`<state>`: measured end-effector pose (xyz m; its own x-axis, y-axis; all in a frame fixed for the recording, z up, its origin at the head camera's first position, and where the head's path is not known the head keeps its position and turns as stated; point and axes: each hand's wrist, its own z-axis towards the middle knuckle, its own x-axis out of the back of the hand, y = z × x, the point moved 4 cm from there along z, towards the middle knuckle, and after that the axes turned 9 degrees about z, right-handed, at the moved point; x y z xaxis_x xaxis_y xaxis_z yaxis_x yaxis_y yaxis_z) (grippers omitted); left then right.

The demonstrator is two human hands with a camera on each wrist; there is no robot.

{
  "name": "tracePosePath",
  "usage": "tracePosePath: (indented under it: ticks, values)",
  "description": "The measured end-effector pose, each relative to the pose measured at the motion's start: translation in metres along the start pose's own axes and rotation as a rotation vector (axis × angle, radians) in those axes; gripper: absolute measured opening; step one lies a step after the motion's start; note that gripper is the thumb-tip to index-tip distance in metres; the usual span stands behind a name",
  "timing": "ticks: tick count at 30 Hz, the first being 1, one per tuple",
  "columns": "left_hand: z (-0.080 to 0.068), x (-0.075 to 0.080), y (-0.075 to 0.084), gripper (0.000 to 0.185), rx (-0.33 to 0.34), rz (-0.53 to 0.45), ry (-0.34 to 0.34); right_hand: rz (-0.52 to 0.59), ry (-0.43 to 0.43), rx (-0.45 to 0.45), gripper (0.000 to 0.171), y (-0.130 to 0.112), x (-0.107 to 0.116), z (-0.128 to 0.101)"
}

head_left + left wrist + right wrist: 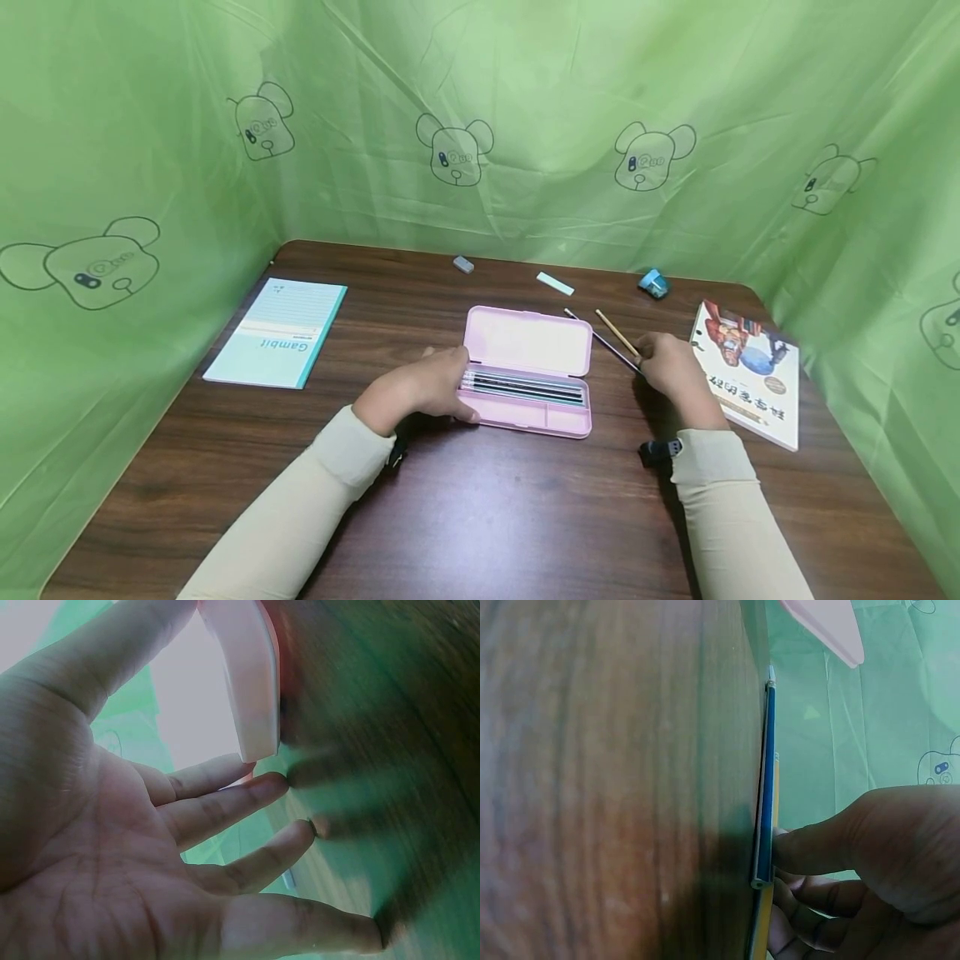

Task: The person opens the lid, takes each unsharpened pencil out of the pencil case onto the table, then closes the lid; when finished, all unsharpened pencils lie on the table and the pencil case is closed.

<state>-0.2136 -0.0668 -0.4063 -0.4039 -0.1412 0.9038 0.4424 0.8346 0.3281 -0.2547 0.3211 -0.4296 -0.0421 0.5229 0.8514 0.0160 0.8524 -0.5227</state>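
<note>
A pink pencil case [498, 410] lies with its lid [528, 340] raised, several pencils [528, 388] side by side in its back compartment. At its left end my left hand [422, 387] touches the case, thumb by the front corner. The left wrist view has that hand's fingers [217, 810] spread and nearly straight, fingertips down at the tabletop. To the right of the case, my right hand [667, 367] pinches a yellow pencil [615, 330] near its closer end. A blue pencil [766, 780], darker in the head view, lies beside it, crossing close to the fingertips.
A notebook [277, 333] lies at the left, and a picture-covered book [750, 375] just right of my right hand. Along the back are a grey eraser [463, 264], a pale flat strip [555, 284] and a blue sharpener-like object [654, 284]. Green curtains surround the wooden table [480, 517].
</note>
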Motion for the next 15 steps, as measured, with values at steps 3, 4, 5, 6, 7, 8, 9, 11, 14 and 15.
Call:
tracePosePath:
  ticks: [3,4,5,6,7,8,9,11,14,15]
  values:
    - [0.0,0.0,0.0,0.071,-0.003,0.002,0.002,-0.022,-0.019,0.011,0.034,-0.005,0.003,-0.002]
    - [0.0,0.0,0.001,0.072,-0.004,0.004,0.003,-0.031,-0.025,0.019,0.034,-0.009,0.005,-0.003]
    - [0.001,0.0,0.001,0.072,-0.005,0.007,0.004,-0.035,-0.029,0.032,0.035,-0.015,0.008,-0.005]
    - [0.001,0.0,0.0,0.072,-0.007,0.01,0.005,-0.041,-0.032,0.045,0.037,-0.022,0.011,-0.007]
    - [0.001,0.0,0.0,0.072,-0.007,0.013,0.006,-0.043,-0.038,0.061,0.038,-0.031,0.014,-0.009]
    - [0.001,0.001,0.0,0.073,-0.007,0.014,0.006,-0.041,-0.042,0.083,0.038,-0.041,0.016,-0.013]
    - [0.001,0.001,0.0,0.074,-0.007,0.016,0.006,-0.033,-0.046,0.115,0.039,-0.053,0.018,-0.017]
    - [0.001,0.001,-0.001,0.074,-0.007,0.011,0.004,-0.013,-0.071,0.196,0.04,-0.077,0.017,-0.025]
    - [0.0,0.0,-0.001,0.074,-0.006,0.003,0.001,0.02,-0.156,0.339,0.038,-0.112,0.004,-0.04]
    - [0.0,0.0,-0.001,0.074,-0.005,0.002,0.002,0.022,-0.194,0.383,0.038,-0.122,-0.003,-0.045]
